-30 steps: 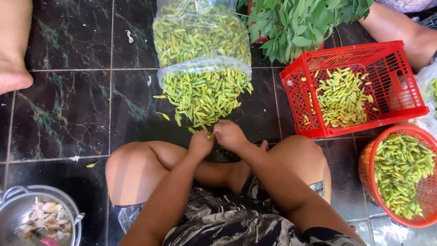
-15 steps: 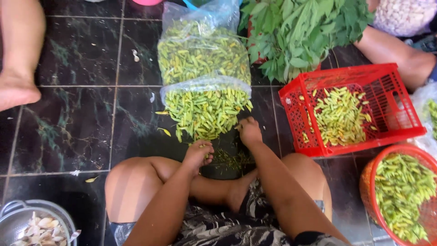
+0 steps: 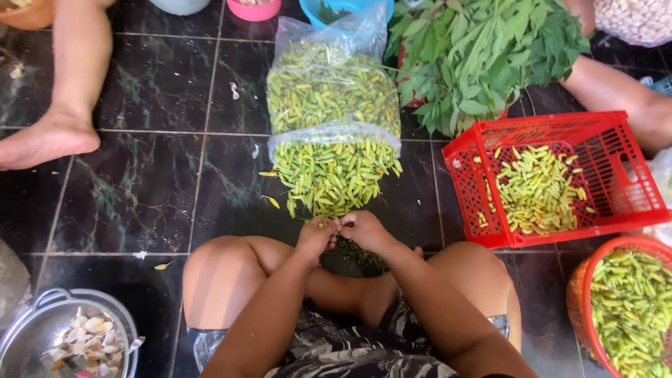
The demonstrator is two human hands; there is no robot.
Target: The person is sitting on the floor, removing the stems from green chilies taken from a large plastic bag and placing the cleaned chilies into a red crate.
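Note:
I sit cross-legged on a dark tiled floor. My left hand [image 3: 316,236] and my right hand [image 3: 362,229] meet fingertip to fingertip just in front of my legs, both pinching one small green chili [image 3: 330,224]. Right beyond them lies a heap of green chilies [image 3: 334,175] spilling from the mouth of a clear plastic bag [image 3: 329,84] full of more chilies. A small pile of green stems [image 3: 357,250] lies under my right hand.
A red plastic crate [image 3: 633,189] with chilies stands at the right, an orange round basket [image 3: 584,280] of chilies below it. Leafy greens [image 3: 483,56] lie at the top. A metal colander [image 3: 42,329] with garlic is bottom left. Another person's foot [image 3: 45,143] rests at the left.
My right hand drew back from the chili heap to meet my left hand at my legs. The camera view tilted slightly, showing more of the floor's far side.

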